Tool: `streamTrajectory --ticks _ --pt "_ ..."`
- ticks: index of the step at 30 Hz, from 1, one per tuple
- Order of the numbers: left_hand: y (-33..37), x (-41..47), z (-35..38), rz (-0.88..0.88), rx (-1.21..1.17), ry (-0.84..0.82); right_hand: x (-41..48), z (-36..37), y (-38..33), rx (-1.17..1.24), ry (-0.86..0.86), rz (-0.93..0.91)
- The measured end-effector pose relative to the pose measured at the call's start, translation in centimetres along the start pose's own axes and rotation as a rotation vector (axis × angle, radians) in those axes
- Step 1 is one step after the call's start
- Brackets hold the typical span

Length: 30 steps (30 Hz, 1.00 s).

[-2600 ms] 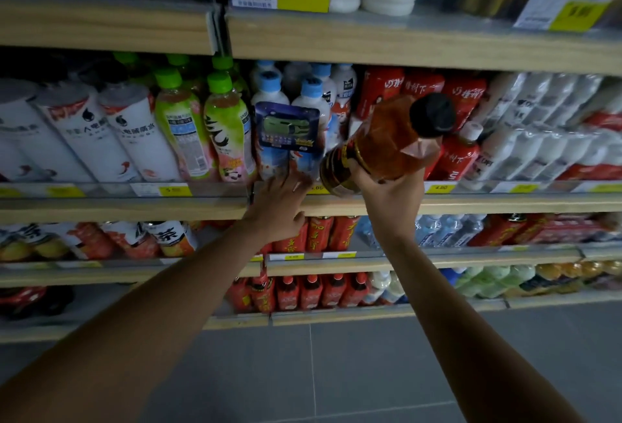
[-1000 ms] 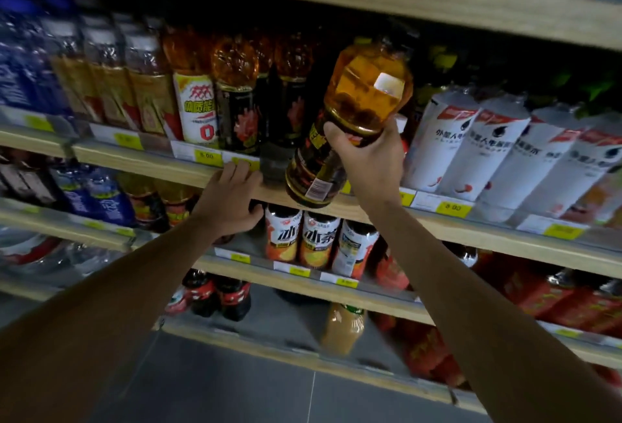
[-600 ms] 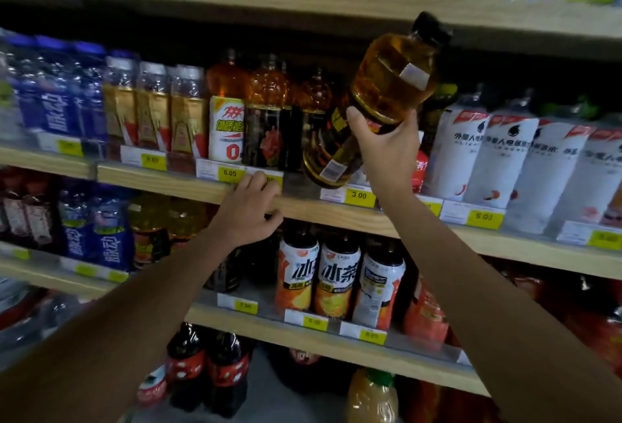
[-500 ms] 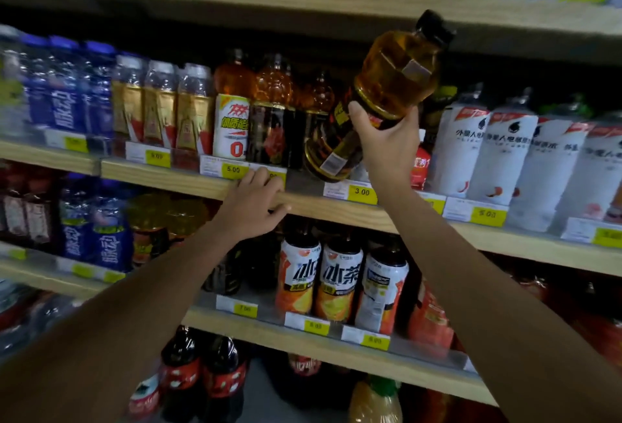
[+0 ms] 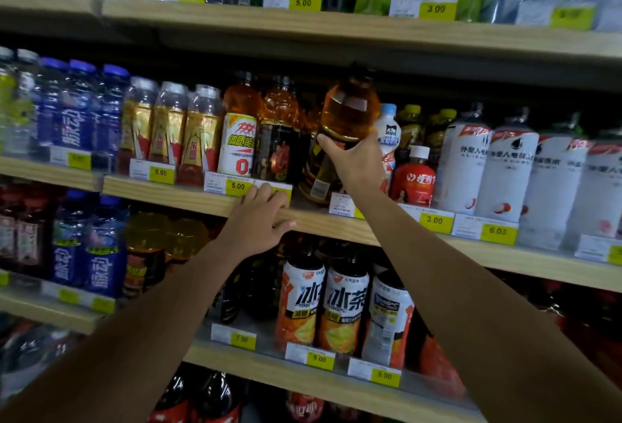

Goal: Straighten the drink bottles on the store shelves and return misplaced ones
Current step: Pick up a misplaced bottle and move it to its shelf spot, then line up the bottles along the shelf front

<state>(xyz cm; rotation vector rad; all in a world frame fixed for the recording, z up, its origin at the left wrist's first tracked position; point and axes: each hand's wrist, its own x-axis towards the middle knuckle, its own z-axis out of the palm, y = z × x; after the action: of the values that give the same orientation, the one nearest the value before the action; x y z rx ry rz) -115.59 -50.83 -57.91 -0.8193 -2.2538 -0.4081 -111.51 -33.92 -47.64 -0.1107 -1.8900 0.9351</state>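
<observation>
My right hand (image 5: 358, 165) has its fingers (image 5: 328, 145) clenched round the waist of the big amber plastic tea bottle w/ dark label (image 5: 343, 119). The bottle leans a bit, top tilted right, its base at the front edge of the light wooden middle shelf (image 5: 188, 195), in the gap btw the matching amber bottles w/ dark labels (image 5: 279, 126) on its left and a small white bottle w/ blue cap (image 5: 388, 133) on its right; can't tell if the base is fully down. Bottle's cap sits up in the shadow under the shelf above.

My left hand (image 5: 257, 220) grasps no bottle: palm down, fingers curled over the shelf lip, covering part of a yellow price tag (image 5: 237, 186). Further right stand tall white-sleeved bottles (image 5: 508, 173).
</observation>
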Motion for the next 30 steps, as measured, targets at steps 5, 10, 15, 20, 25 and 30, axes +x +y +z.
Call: streamTrajectory --ticks 5,10,15,20,25,30 --pt "0.0 0.2 0.3 -0.006 -0.031 0.026 1.1 1.4 -1.0 -0.049 -0.084 0.080" --pt "-0.1 0.1 0.6 -0.019 -0.035 0.050 1.7 3.4 -0.4 -0.018 -0.144 0.163" --pt "-0.6 0.3 0.8 -0.001 -0.029 0.075 2.1 4.5 0.3 -0.108 -0.120 0.139" --pt "-0.8 0.3 0.6 -0.005 -0.040 0.069 1.8 4.4 -0.3 -0.218 -0.186 0.087" --pt "-0.7 0.2 -0.2 -0.031 -0.003 0.029 -1.8 1.9 0.2 -0.415 -0.257 -0.172" --pt "1.4 0.1 -1.0 -0.095 0.093 -0.008 -6.2 -3.0 2.7 -0.564 -0.281 -0.444"
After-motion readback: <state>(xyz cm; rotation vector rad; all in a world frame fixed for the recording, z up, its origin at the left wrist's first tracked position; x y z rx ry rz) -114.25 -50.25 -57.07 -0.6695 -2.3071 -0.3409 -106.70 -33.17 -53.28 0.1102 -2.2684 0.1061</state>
